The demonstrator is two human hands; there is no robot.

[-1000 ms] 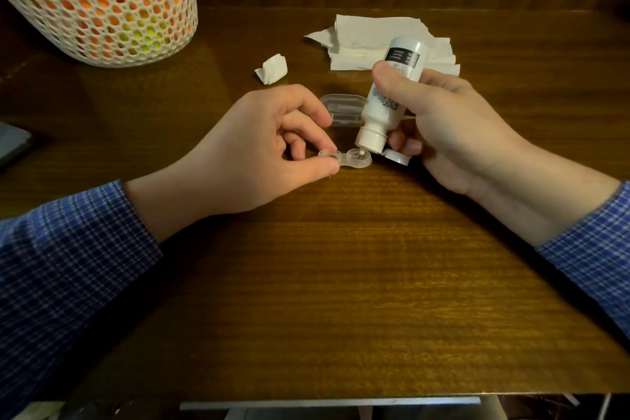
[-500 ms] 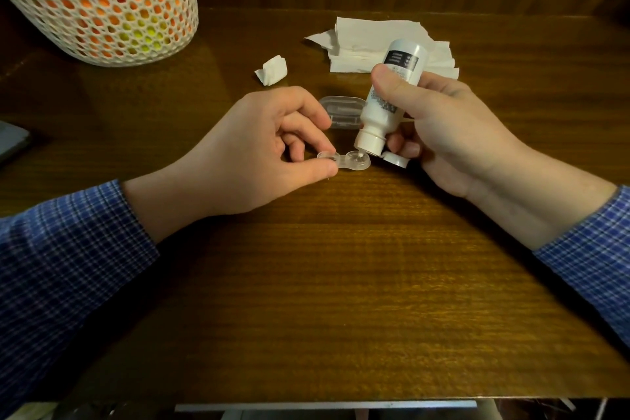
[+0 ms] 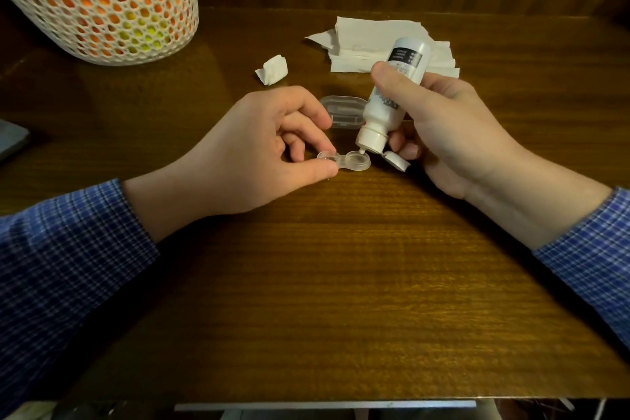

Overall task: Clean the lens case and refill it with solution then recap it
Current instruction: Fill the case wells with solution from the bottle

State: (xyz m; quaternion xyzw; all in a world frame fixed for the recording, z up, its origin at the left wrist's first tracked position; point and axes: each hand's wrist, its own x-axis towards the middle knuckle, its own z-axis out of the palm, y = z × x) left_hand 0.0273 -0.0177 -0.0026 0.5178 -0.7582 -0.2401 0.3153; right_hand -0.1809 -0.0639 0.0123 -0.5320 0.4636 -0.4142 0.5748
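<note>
Pinching clear plastic lens case (image 3: 344,160) left hand (image 3: 259,150), right hand (image 3: 453,133) gripping smooth white bottle (image 3: 392,95)

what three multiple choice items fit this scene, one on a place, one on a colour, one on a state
1. Where is the bottle's nozzle?
A. over the lens case's right well
B. over the basket
C. flat on the table

2. What colour are the sleeves?
A. red
B. blue check
C. plain white

3. What is the left hand doing?
A. lying flat
B. holding tissue
C. pinching the case's left end

Answers: 1 A, the tip hangs just above that well. 2 B, both cuffs show it. 3 C, thumb and finger close on that end.
</note>
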